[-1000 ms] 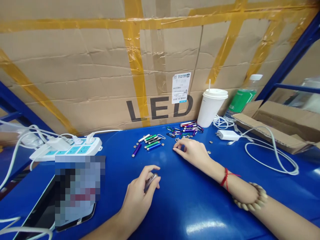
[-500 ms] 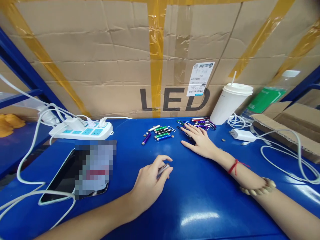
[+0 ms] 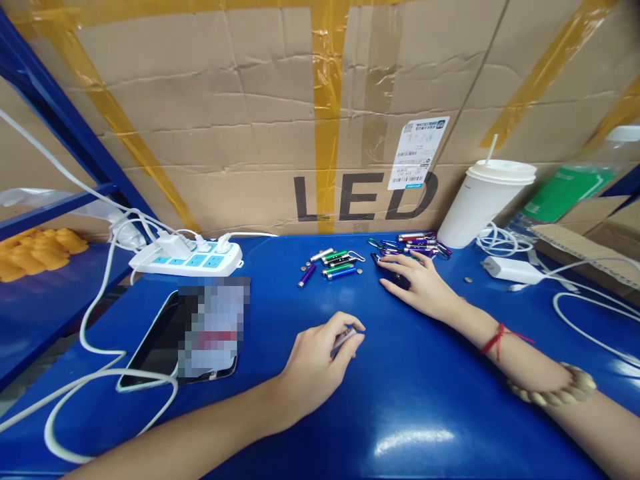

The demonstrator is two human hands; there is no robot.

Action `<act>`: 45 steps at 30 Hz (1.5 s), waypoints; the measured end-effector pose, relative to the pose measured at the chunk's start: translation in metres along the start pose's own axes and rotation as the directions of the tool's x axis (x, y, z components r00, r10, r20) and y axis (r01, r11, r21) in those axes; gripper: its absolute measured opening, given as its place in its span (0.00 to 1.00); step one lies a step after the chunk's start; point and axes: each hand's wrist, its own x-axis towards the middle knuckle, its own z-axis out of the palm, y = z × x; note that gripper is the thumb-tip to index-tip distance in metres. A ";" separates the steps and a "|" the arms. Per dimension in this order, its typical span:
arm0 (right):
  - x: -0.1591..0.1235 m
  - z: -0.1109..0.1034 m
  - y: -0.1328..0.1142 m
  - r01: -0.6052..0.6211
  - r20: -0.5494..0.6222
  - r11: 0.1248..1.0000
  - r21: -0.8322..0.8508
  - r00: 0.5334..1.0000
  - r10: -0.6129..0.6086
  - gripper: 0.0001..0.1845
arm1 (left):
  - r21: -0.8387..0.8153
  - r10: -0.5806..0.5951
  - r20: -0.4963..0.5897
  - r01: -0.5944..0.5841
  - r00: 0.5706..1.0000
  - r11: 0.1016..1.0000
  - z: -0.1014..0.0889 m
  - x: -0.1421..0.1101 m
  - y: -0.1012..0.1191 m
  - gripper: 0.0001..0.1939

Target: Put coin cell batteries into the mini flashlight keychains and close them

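Note:
My left hand (image 3: pixel 323 360) is closed around a small silvery cylinder (image 3: pixel 344 339) with dark marks, held low over the blue table; its ends are partly hidden by the fingers. My right hand (image 3: pixel 425 283) reaches forward with fingers apart, palm down, over a black object (image 3: pixel 401 281) mostly covered by it. Just beyond those fingertips lies a pile of mini keychain flashlights (image 3: pixel 415 245) with carabiner clips. To the left of that pile is a second group: a silver tube (image 3: pixel 321 255), a blue one (image 3: pixel 341 273), a purple one (image 3: pixel 307 276), and green and black ones beside them.
On the left lie a phone and tablet (image 3: pixel 150 353) and a white power strip (image 3: pixel 200 263) with cables. A white cup with straw (image 3: pixel 483 200), a green-labelled bottle (image 3: pixel 570 190), a charger (image 3: pixel 513 270) and a coin-like disc (image 3: pixel 468 280) are at right. A cardboard box (image 3: pixel 240 133) stands behind.
The view has turned slightly left, so everything sits further right. My left hand keeps the silvery cylinder; my right hand remains near the flashlight pile, its fingers over the black object.

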 end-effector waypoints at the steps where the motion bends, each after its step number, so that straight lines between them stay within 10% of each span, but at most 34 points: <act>1: 0.000 -0.002 -0.002 0.020 0.003 1.000 0.001 1.000 -0.020 0.20 | -0.001 -0.001 0.002 0.001 1.000 1.000 0.000 0.000 0.000 0.08; 25: -0.004 -0.015 -0.032 0.201 0.133 0.979 -0.035 0.972 -0.195 0.22 | 0.009 0.056 0.042 -0.056 0.998 0.998 0.001 -0.001 0.001 0.10; 45: -0.007 -0.008 -0.027 0.090 0.166 0.985 -0.145 0.984 -0.065 0.32 | -0.007 0.102 0.083 -0.102 0.991 0.995 0.002 -0.004 -0.002 0.09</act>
